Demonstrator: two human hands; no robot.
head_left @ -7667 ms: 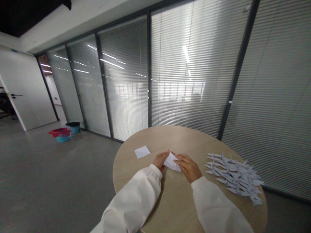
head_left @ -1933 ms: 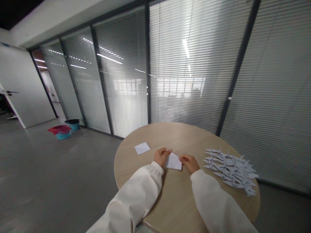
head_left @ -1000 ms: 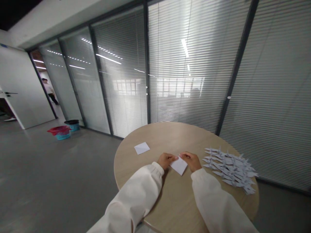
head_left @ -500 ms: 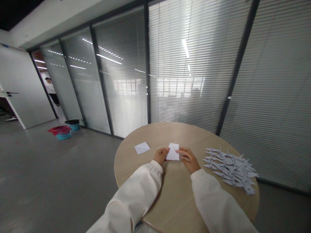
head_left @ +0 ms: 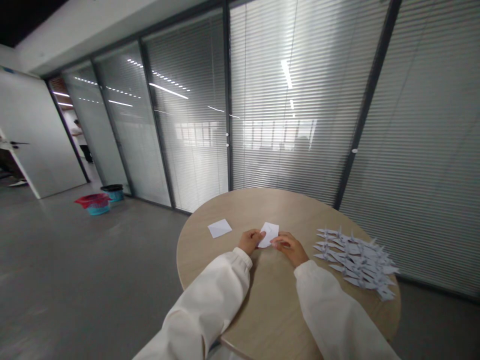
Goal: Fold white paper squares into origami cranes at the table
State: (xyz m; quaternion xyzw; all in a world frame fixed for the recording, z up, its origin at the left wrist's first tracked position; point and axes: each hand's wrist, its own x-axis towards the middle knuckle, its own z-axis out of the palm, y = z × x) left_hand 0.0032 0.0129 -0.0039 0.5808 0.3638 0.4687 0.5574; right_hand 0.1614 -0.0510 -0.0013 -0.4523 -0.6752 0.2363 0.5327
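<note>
A small folded sheet of white paper [head_left: 269, 233] is held between my hands over the round table [head_left: 240, 210]. My left hand [head_left: 250, 241] pinches its left edge, with the thumb lying on top. At the lower right edge, my right hand [head_left: 290, 247] has its thumb and fingertips closed on the paper. Faint crease lines show on the sheet. Another white sheet [head_left: 219, 228] lies flat on the table, left of my hands. To the right sits a dense group of folded white paper cranes [head_left: 360, 257].
A glass partition with blinds [head_left: 292, 100] runs behind the table. On the floor at left stand a bin with a red liner [head_left: 93, 202] and a bin with a black liner [head_left: 114, 192]. A person [head_left: 81, 140] is partly visible in the doorway beside a white door [head_left: 37, 135].
The paper has turned slightly and shifted a little right. My right fingers have come down from its right side to the lower right edge. The person in the doorway has moved.
</note>
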